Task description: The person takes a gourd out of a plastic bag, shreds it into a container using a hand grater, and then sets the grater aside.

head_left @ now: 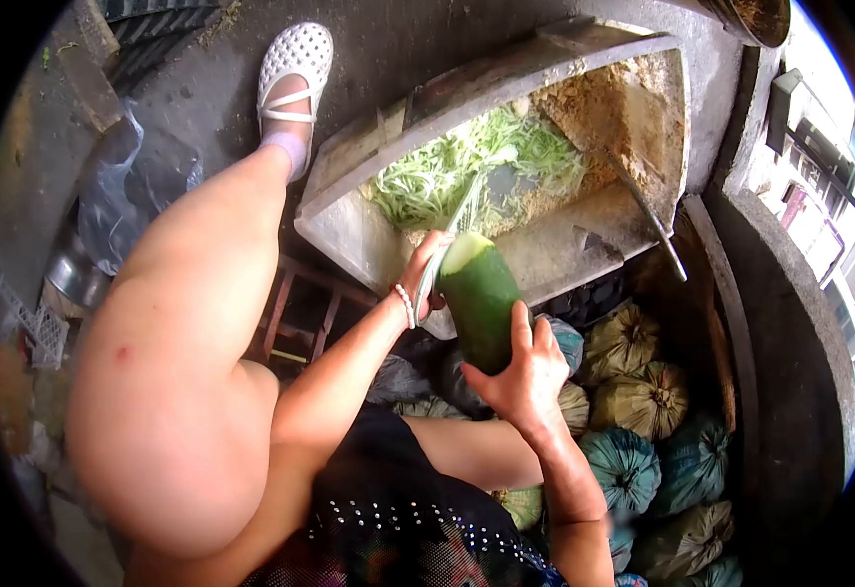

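Observation:
My right hand [525, 377] is wrapped round the lower part of a large dark green gourd [483, 303], whose pale cut end points at the trough. Beside that cut end, my left hand [424, 279] has its fingers closed on a light-coloured grater-like tool [462, 215], seen nearly edge-on. A beaded bracelet circles the left wrist. Beyond both hands, pale green shreds [437, 181] lie in a worn trough [349, 161] together with brown crumbly material [608, 108].
A long stick [647, 210] leans over the trough's right side. Several tied bags [643, 396] are piled at the lower right beside a curved wall [794, 293]. At left are clear plastic [129, 196] and a metal pot [77, 274]. My foot [295, 73] is left of the trough.

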`<action>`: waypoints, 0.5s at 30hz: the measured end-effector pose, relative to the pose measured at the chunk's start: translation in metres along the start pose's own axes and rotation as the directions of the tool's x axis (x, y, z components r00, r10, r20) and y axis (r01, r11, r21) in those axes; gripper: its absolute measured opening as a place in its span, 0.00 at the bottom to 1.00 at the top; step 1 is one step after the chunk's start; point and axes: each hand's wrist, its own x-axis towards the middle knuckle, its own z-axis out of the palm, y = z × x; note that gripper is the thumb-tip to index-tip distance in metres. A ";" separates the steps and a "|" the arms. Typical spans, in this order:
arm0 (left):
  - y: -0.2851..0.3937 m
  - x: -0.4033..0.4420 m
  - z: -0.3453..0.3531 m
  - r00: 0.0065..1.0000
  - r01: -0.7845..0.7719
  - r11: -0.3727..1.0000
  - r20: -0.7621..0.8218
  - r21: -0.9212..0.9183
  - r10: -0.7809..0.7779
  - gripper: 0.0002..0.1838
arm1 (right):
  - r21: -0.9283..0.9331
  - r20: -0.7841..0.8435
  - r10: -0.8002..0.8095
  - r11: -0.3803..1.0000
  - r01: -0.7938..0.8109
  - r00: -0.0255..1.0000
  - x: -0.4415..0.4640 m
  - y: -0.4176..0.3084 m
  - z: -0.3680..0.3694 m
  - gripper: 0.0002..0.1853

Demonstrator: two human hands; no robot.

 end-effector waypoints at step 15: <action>-0.005 -0.004 -0.001 0.998 0.023 0.995 -0.060 0.094 -0.017 0.31 | -0.015 -0.020 0.163 0.986 -0.164 0.986 0.033 -0.002 0.024 0.50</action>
